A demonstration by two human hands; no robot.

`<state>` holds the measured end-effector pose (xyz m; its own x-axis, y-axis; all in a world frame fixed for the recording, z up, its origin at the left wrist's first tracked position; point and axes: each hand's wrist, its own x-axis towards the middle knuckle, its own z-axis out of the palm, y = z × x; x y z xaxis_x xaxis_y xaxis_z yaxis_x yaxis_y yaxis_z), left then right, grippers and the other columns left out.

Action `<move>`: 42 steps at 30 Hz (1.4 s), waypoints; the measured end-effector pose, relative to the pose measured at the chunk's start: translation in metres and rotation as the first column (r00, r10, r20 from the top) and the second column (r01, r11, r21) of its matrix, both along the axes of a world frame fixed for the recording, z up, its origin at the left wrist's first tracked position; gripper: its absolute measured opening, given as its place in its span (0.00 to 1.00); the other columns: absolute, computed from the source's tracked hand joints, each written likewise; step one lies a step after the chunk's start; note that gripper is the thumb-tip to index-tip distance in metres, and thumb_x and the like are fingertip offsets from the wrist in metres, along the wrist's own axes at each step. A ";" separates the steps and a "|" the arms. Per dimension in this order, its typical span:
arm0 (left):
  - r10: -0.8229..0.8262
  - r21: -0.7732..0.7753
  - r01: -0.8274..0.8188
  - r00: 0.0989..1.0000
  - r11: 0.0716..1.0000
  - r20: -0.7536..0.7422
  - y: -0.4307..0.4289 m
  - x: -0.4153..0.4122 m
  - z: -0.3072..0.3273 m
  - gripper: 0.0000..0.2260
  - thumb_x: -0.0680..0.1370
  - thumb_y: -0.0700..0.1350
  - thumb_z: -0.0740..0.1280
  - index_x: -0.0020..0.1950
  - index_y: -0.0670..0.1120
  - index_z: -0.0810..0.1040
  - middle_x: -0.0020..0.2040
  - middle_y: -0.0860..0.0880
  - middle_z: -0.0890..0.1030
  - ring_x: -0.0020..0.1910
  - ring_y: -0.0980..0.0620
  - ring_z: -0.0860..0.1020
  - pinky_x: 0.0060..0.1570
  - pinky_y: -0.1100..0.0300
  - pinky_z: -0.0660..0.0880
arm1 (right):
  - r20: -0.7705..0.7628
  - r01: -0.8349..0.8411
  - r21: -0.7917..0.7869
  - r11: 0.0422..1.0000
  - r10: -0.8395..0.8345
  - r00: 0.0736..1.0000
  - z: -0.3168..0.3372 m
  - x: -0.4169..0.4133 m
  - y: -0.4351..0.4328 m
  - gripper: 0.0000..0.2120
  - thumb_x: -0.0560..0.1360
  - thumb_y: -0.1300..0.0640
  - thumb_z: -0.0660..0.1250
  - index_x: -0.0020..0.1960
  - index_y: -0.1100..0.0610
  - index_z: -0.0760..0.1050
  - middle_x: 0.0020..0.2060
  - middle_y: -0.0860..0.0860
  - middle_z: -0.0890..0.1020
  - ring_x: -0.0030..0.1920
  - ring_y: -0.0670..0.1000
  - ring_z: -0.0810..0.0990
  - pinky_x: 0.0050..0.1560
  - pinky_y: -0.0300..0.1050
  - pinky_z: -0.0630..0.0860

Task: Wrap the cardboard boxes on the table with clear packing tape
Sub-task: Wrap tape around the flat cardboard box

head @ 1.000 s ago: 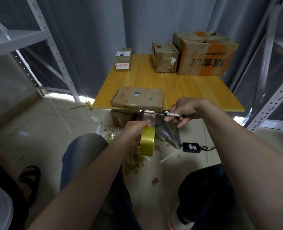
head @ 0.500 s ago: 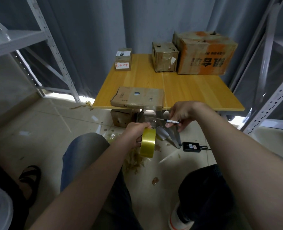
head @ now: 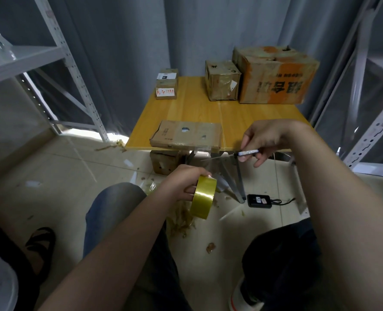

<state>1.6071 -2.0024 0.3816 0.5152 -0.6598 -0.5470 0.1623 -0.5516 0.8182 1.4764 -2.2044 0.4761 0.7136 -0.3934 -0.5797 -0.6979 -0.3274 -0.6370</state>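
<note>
My left hand point(head: 183, 182) grips a yellowish roll of packing tape point(head: 203, 199) below the table's front edge. A clear strip runs from the roll up to the flat cardboard box point(head: 187, 134) lying at the near edge of the wooden table point(head: 242, 117). My right hand point(head: 264, 140) holds a small cutter point(head: 246, 152), its blade pointing left toward the stretched strip. Three more boxes stand at the back: a small labelled one point(head: 166, 87), a medium one point(head: 222, 80) and a large orange-printed one point(head: 276, 75).
Another box point(head: 163, 161) sits on the floor under the table beside the metal legs point(head: 235, 176). A black device with a cable point(head: 259, 200) and tape scraps point(head: 181, 221) lie on the tiles. Metal shelving point(head: 73, 70) stands on the left and right. My knees flank the floor.
My left hand has pulled the roll down and slightly right, lengthening the strip. My right hand with the cutter has dropped a little toward the tape below the table edge.
</note>
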 end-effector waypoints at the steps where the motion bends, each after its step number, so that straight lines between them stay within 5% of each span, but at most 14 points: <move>1: -0.032 0.018 0.032 0.999 0.999 0.005 0.000 0.001 0.004 0.07 0.79 0.46 0.72 0.51 0.43 0.83 0.31 0.49 0.79 0.29 0.51 0.79 0.34 0.58 0.81 | -0.003 0.008 0.014 1.000 -0.008 1.000 0.002 -0.003 -0.005 0.15 0.64 0.64 0.81 0.48 0.64 0.82 0.38 0.59 0.82 0.29 0.50 0.77 0.46 0.52 0.86; 5: -0.196 0.131 0.183 0.976 0.974 0.094 -0.001 0.004 0.011 0.13 0.77 0.48 0.74 0.57 0.43 0.82 0.34 0.49 0.79 0.26 0.53 0.78 0.30 0.59 0.78 | 0.074 0.095 0.084 0.992 -0.101 0.992 0.005 -0.008 -0.019 0.13 0.64 0.60 0.81 0.46 0.63 0.85 0.41 0.60 0.79 0.34 0.50 0.77 0.51 0.53 0.86; 9: -0.257 0.158 0.235 0.956 0.959 0.139 -0.003 -0.003 0.021 0.08 0.78 0.47 0.73 0.52 0.44 0.82 0.38 0.47 0.80 0.31 0.51 0.80 0.31 0.59 0.77 | 0.237 0.228 0.126 0.966 -0.252 0.938 -0.001 -0.001 -0.019 0.22 0.62 0.58 0.83 0.52 0.64 0.81 0.39 0.59 0.79 0.32 0.50 0.76 0.45 0.52 0.87; 11: -0.233 0.123 0.217 0.963 0.968 0.135 -0.006 -0.005 0.027 0.07 0.79 0.47 0.72 0.52 0.44 0.82 0.33 0.49 0.79 0.26 0.53 0.78 0.27 0.61 0.75 | 0.308 0.339 0.126 0.933 -0.361 0.880 -0.011 0.006 -0.015 0.24 0.62 0.57 0.84 0.54 0.63 0.80 0.42 0.59 0.81 0.29 0.50 0.76 0.41 0.52 0.87; 15: -0.196 0.045 0.192 0.974 0.980 0.114 -0.011 -0.007 0.042 0.12 0.82 0.48 0.68 0.60 0.42 0.84 0.26 0.51 0.77 0.20 0.55 0.75 0.22 0.64 0.73 | 0.346 0.567 -0.230 0.791 -0.478 0.807 -0.042 0.012 -0.023 0.19 0.68 0.50 0.83 0.41 0.61 0.79 0.35 0.56 0.81 0.30 0.55 0.80 0.36 0.59 0.86; 19: -0.206 -0.043 0.211 0.973 0.976 0.108 -0.012 -0.006 0.067 0.11 0.83 0.49 0.67 0.57 0.46 0.85 0.32 0.50 0.82 0.24 0.54 0.79 0.25 0.62 0.76 | 0.269 0.496 -0.616 0.612 -0.428 0.863 -0.054 0.011 -0.028 0.20 0.69 0.40 0.79 0.43 0.57 0.79 0.40 0.55 0.82 0.43 0.59 0.82 0.37 0.50 0.78; 25: -0.147 -0.297 0.181 0.980 0.937 0.133 -0.026 0.012 0.112 0.08 0.82 0.47 0.68 0.56 0.49 0.86 0.44 0.48 0.85 0.34 0.52 0.81 0.34 0.57 0.81 | 0.126 0.364 -0.697 0.618 -0.394 0.910 -0.037 0.026 -0.034 0.13 0.75 0.50 0.75 0.41 0.57 0.76 0.38 0.54 0.80 0.38 0.56 0.80 0.31 0.44 0.69; 29: -0.023 -0.446 0.139 0.966 0.884 0.256 -0.047 0.031 0.134 0.08 0.82 0.43 0.68 0.55 0.50 0.86 0.45 0.53 0.85 0.34 0.56 0.81 0.30 0.61 0.78 | 0.164 0.363 -0.722 0.588 -0.364 0.917 -0.021 0.038 -0.044 0.14 0.78 0.48 0.72 0.42 0.58 0.78 0.37 0.54 0.81 0.37 0.56 0.80 0.30 0.45 0.69; 31: 0.042 -0.478 0.138 0.937 0.867 0.346 -0.059 0.042 0.139 0.08 0.82 0.43 0.68 0.54 0.52 0.86 0.48 0.55 0.84 0.40 0.56 0.81 0.31 0.61 0.78 | 0.320 0.452 -0.652 0.609 -0.320 0.892 -0.008 0.045 -0.047 0.16 0.79 0.46 0.71 0.41 0.59 0.79 0.36 0.55 0.82 0.38 0.57 0.81 0.32 0.47 0.72; 34: 0.113 -0.502 0.141 0.890 0.853 0.443 -0.079 0.060 0.140 0.08 0.82 0.44 0.68 0.52 0.55 0.86 0.53 0.56 0.84 0.48 0.53 0.82 0.40 0.56 0.82 | 0.670 0.560 -0.187 0.807 -0.313 0.674 0.015 0.061 -0.044 0.20 0.82 0.44 0.67 0.48 0.61 0.84 0.40 0.55 0.84 0.41 0.57 0.85 0.38 0.50 0.81; 36: 0.151 -0.525 0.146 0.863 0.839 0.482 -0.093 0.071 0.138 0.09 0.82 0.43 0.68 0.51 0.56 0.86 0.53 0.55 0.84 0.50 0.53 0.82 0.51 0.53 0.81 | 0.743 0.499 0.048 0.865 -0.365 0.561 0.030 0.072 -0.041 0.18 0.83 0.43 0.65 0.52 0.55 0.85 0.46 0.47 0.86 0.45 0.54 0.85 0.42 0.50 0.84; 42: 0.197 -0.577 0.160 0.840 0.801 0.506 -0.130 0.101 0.125 0.14 0.82 0.42 0.68 0.47 0.61 0.86 0.49 0.58 0.84 0.49 0.56 0.80 0.55 0.53 0.76 | 0.771 0.434 0.121 0.893 -0.360 0.525 0.030 0.110 -0.063 0.14 0.80 0.42 0.68 0.51 0.51 0.86 0.51 0.41 0.85 0.53 0.52 0.82 0.51 0.51 0.83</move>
<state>1.7080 -2.1328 0.5067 0.6113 -0.7363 0.2902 -0.3762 0.0523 0.9251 1.5859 -2.2677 0.5058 0.6280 -0.7653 0.1409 -0.0421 -0.2142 -0.9759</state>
